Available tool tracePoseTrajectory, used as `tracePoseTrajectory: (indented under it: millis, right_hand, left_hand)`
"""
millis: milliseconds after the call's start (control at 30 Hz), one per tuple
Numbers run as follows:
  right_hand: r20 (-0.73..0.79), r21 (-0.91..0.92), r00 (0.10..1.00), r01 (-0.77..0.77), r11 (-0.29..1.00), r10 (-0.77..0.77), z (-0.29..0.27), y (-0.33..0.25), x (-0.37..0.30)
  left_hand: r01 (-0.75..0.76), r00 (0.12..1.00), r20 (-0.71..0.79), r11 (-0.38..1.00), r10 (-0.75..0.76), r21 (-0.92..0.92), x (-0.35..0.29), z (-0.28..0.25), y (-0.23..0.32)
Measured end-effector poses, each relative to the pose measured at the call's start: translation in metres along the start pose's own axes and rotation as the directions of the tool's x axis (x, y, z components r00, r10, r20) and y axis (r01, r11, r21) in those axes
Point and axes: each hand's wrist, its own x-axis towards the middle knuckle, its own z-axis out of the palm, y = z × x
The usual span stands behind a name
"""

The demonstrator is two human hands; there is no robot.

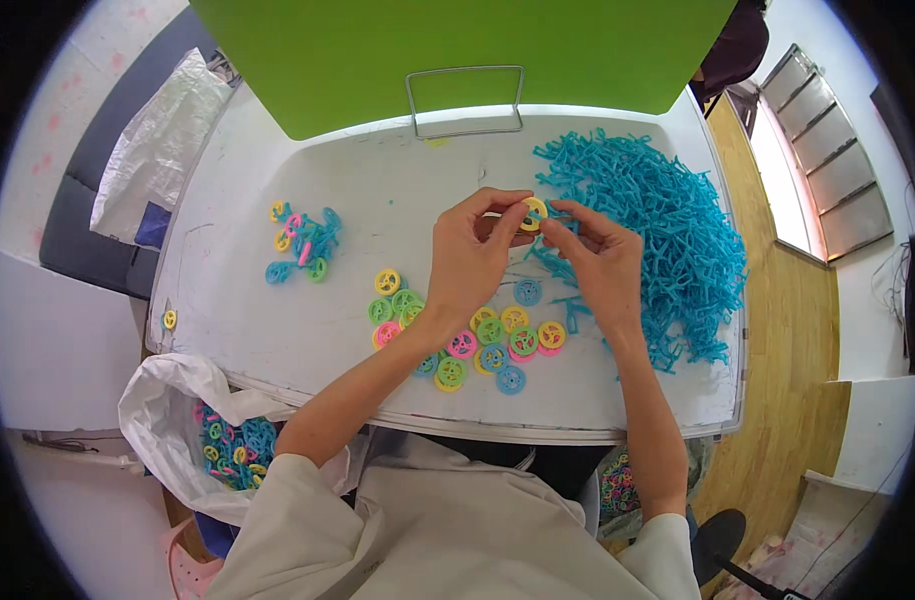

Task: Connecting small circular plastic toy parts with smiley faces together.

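Over the white table, my left hand [475, 245] pinches a small yellow plastic wheel [533, 228] between thumb and fingers. Right beside it, my right hand [606, 262] is closed, its thumb and forefinger at the wheel's edge. A bit of blue plastic [551, 208] shows between those fingertips, mostly hidden. Below my hands lie loose spoked wheels [492, 332] in yellow, green, pink and blue, some partly covered by my left forearm. To the right spreads a big heap of thin blue plastic pieces [668, 240], reaching close to my right hand.
At the table's left sits a small pile of blue pieces with coloured wheels [313, 240]. A white sack [168, 400] of similar parts hangs at the near left edge. Another bag of coloured parts [620, 485] is below the near right edge. A green panel [348, 60] stands behind.
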Motion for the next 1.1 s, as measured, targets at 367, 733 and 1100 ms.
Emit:
tracePoseTrajectory:
  millis: [367,733,1100]
  right_hand:
    - [0.011,-0.168,0.979,0.201,0.965,-0.203,-0.001,-0.004,-0.002]
    - [0.064,0.355,0.997,-0.065,0.933,0.045,0.001,-0.005,-0.001]
    - [0.080,0.329,0.995,-0.082,0.941,0.059,-0.007,-0.010,-0.001]
  left_hand:
    - [0.009,0.999,0.044,1.000,-0.009,0.014,0.007,-0.010,-0.006]
    - [-0.542,0.827,0.123,0.723,0.548,0.429,-0.005,0.001,0.001]
    - [-0.093,0.942,0.220,0.435,-0.251,0.896,0.011,-0.112,0.055]
